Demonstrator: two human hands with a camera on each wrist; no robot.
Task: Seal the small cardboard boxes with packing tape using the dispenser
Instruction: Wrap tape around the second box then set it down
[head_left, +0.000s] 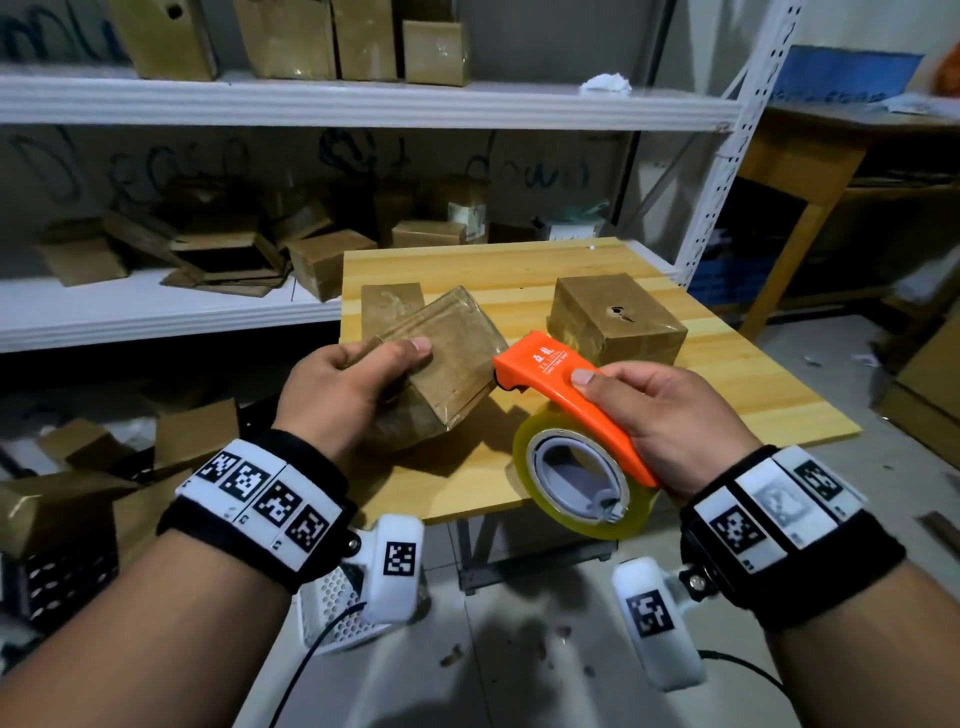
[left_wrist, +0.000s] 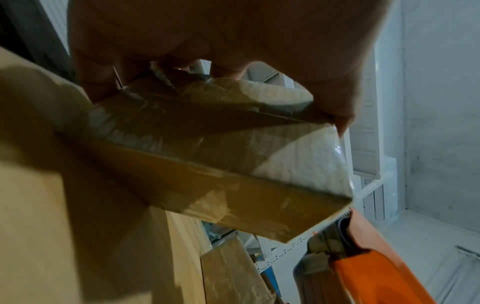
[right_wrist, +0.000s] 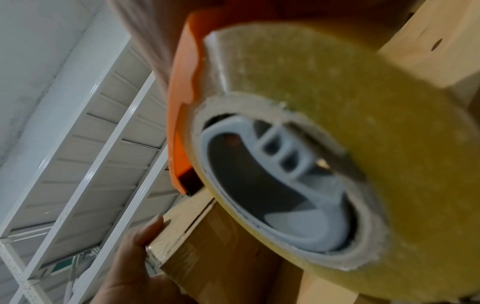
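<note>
1. Head view shows the small cardboard box (head_left: 447, 358) lifted off the desk (head_left: 727, 395) in your left hand (head_left: 337, 395), tilted so one corner points down and its glossy taped face turns up toward you.
2. Your left fingers (head_left: 415, 345) are curled over the box's near upper edge, thumb on the top face, the rest wrapped behind; it is a firm hold on the box.
3. Judge it light and fairly stiff, but the tape already on it makes the faces slick, so grip across edges and corners, not flat on the film.
4. The box's long axis seems to run from your left hand down toward the right, though blur in the left wrist view makes this uncertain.
5. The dispenser (head_left: 566, 384) sits in your right hand (head_left: 670, 415), fingers closed round the orange handle, thumb on top.
6. Its toothed cutter end meets the box's lower right corner, and the tape roll (head_left: 582, 478) hangs toward you.
7. The dispenser's long axis slants from the roll up and left to the box.
8. Behind, a second box (head_left: 618, 317) and a flatter third box (head_left: 389, 306) rest on the desk.
9. White shelving (head_left: 363, 104) beyond carries more cartons.
</note>
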